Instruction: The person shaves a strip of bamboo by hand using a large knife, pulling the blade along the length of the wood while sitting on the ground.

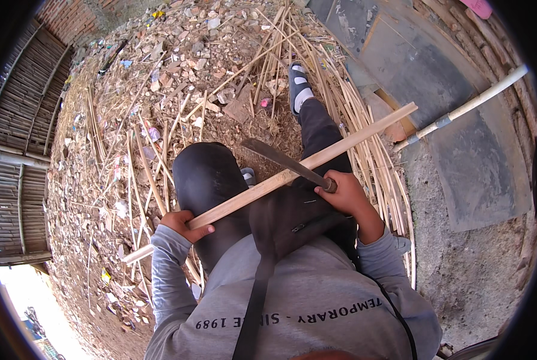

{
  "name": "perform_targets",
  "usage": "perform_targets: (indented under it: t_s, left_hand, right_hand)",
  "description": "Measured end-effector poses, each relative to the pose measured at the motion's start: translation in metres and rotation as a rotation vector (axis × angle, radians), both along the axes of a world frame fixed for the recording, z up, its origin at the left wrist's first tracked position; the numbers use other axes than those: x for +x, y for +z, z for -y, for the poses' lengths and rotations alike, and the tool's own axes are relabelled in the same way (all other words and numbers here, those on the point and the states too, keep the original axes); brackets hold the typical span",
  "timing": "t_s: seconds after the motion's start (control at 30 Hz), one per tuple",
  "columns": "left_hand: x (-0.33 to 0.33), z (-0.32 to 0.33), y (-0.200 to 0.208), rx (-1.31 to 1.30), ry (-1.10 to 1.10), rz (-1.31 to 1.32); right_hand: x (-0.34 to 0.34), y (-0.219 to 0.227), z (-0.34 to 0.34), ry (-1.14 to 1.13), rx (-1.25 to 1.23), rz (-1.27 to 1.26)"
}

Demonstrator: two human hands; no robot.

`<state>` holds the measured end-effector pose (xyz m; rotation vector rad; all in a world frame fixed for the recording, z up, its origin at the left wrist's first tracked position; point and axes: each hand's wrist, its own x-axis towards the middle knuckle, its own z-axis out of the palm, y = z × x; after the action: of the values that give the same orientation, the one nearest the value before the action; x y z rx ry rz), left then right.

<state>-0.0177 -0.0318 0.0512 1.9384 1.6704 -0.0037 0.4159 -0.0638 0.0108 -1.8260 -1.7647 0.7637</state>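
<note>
A long pale bamboo strip (pixel 238 201) lies slantwise across my lap, its far end up to the right. Near its lower left end, my left hand (pixel 186 226) is closed round it, thumb along the top. My right hand (pixel 342 195) grips the handle of a machete (pixel 280 159) at my right thigh. The dark blade points up and left and crosses the strip near its middle; whether its edge bites into the strip I cannot tell. Beneath both are my dark trouser legs and a black bag (pixel 298 219) on a strap.
Many split bamboo strips (pixel 364 147) lie in a pile beside my outstretched right leg. More strips (pixel 139 198) are scattered over rubble at left. Dark sheets (pixel 478 162) and a white pole (pixel 484 96) lie on the right. A bamboo-slat wall (pixel 25 114) stands far left.
</note>
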Motion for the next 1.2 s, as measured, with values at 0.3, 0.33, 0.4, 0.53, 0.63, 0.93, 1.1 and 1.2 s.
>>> perform_targets:
  t_s: [0.3, 0.33, 0.4, 0.53, 0.63, 0.93, 1.1, 1.2]
  left_hand:
    - [-0.001, -0.002, -0.003, -0.008, -0.011, 0.013]
    - [-0.001, -0.002, -0.003, -0.008, -0.016, 0.007]
    - [-0.004, 0.000, -0.005, -0.009, -0.010, 0.000]
    - [-0.005, 0.003, -0.008, 0.003, 0.011, 0.056]
    - [0.002, -0.003, -0.004, 0.053, 0.030, 0.076]
    - [0.004, 0.002, 0.008, -0.022, 0.023, -0.080]
    - [-0.002, -0.001, 0.001, -0.009, -0.057, -0.111]
    - [0.003, -0.002, 0.003, -0.039, -0.031, -0.098]
  right_hand:
    - [-0.001, 0.011, 0.002, 0.016, -0.030, 0.057]
    - [-0.001, 0.013, 0.003, 0.034, 0.009, 0.093]
    - [-0.002, 0.033, 0.004, 0.070, 0.012, 0.142]
    - [0.011, 0.048, -0.004, -0.095, -0.003, 0.088]
    - [0.022, 0.052, -0.009, -0.158, -0.033, 0.185]
    - [0.024, 0.042, -0.020, -0.204, -0.077, 0.201]
    - [0.012, 0.051, -0.015, 0.024, -0.089, 0.269]
    - [0.024, 0.040, -0.020, -0.075, -0.146, 0.183]
